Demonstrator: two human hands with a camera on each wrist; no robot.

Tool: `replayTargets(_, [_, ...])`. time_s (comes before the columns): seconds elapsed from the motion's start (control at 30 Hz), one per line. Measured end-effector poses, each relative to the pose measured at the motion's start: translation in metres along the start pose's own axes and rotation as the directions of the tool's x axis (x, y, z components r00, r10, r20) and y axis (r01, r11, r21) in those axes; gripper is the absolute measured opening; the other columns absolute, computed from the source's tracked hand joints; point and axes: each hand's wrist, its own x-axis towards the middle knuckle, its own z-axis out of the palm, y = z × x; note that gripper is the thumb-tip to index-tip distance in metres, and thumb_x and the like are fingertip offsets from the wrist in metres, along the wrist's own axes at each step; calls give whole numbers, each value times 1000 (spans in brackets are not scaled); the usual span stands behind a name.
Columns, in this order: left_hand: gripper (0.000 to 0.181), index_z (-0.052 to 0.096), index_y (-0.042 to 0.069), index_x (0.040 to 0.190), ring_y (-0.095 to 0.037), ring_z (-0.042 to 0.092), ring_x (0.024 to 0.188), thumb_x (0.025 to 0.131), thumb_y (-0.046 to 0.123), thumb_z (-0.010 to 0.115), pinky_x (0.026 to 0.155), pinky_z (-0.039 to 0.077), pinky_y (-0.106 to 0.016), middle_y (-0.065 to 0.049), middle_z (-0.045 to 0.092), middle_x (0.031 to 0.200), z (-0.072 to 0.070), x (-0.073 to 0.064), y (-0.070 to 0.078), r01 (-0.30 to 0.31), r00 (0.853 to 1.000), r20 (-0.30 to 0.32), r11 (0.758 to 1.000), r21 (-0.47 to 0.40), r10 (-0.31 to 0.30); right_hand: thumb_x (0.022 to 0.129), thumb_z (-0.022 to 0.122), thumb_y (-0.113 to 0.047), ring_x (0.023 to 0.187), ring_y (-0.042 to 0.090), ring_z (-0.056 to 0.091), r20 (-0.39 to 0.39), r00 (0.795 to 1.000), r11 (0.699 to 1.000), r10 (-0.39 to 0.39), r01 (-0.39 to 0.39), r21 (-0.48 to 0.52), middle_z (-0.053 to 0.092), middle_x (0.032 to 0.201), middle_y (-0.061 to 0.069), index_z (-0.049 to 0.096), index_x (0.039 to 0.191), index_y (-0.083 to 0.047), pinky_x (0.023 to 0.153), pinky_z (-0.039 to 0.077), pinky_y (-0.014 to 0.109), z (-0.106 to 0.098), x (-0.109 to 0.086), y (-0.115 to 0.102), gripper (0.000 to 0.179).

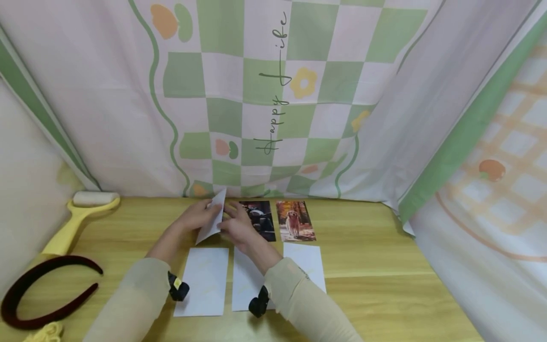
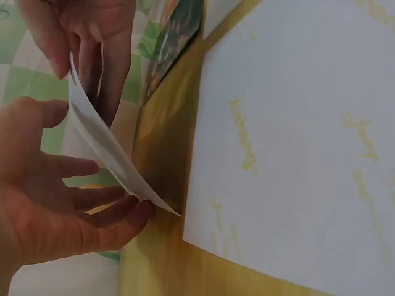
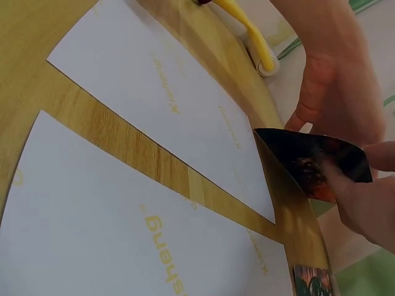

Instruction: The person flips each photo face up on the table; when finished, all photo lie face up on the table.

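A photo print (image 1: 212, 223) stands tilted up off the table between both hands, its white back and dark printed face (image 3: 302, 161) showing in different views. My left hand (image 1: 197, 216) grips it from the left, fingertips along its edge in the left wrist view. From the right, my right hand (image 1: 240, 227) pinches the print, one finger lying across the dark face. Right beside that hand lies a photo of a dark car interior (image 1: 261, 221), partly covered by it. Farther right is a photo of a golden dog (image 1: 295, 221).
In the front row lie white sheets with faint yellow lettering: a left one (image 1: 202, 282), a middle one (image 1: 244, 280) partly under the right forearm, and a right one (image 1: 305, 266). A yellow lint roller (image 1: 70, 228) and dark red headband (image 1: 17, 289) sit at left; a curtain (image 1: 265, 118) hangs behind.
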Motion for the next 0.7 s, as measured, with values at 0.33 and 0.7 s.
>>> replayTargets(0.33, [78,14,3,166,-52,34,152,109,46,46,118,42,-66,-31,27,167,-6,1,-2,148,988,114,888,-436,-108,104,53,-6,151,44,41,152,985,996,75,-83,44,31,169,22,26,166,-18,118,44,62,3,0,-2,69])
replayTargets(0.7, [66,6,25,168,-44,23,160,113,37,40,110,55,-46,-19,14,175,-17,-3,-19,141,984,175,714,-686,-26,111,47,-31,162,39,20,247,954,971,172,-123,-204,9,177,12,15,168,-25,125,34,64,13,1,-3,66])
